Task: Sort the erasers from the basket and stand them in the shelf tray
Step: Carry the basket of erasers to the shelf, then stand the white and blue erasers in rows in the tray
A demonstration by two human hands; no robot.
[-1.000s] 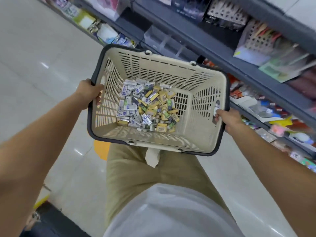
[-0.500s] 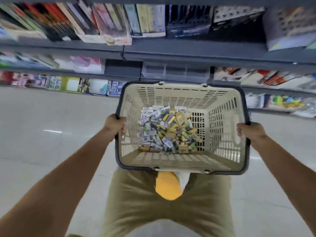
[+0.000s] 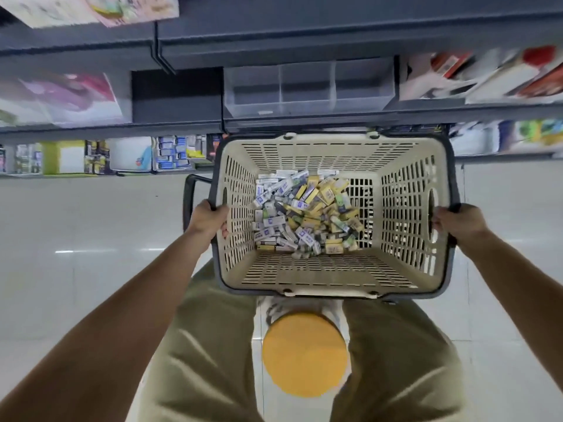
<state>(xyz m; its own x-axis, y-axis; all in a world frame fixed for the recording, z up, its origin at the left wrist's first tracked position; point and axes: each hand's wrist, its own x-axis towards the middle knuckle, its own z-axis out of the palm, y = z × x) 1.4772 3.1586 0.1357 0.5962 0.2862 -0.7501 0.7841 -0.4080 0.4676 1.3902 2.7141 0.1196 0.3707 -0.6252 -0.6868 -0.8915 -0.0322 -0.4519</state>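
In a shop aisle with a glossy pale floor (image 3: 91, 239), a person holds a beige slotted basket (image 3: 320, 271) before dark grey shelving (image 3: 274, 41), the left hand (image 3: 210, 219) curled round its left rim, the right hand (image 3: 457, 222) round its right rim. Small boxed erasers (image 3: 304, 214) lie heaped on the basket's bottom; beyond it a clear divided tray (image 3: 307, 108) sits in the shelving, blurred stationery (image 3: 487, 77) either side.

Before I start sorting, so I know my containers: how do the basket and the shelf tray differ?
The basket is beige with slotted walls; the tray is clear and solid-walled. The basket holds a heap of erasers; the tray's three compartments look empty. The left hand and right hand grip the basket's rim; the tray sits on the shelf. Both are open-topped.
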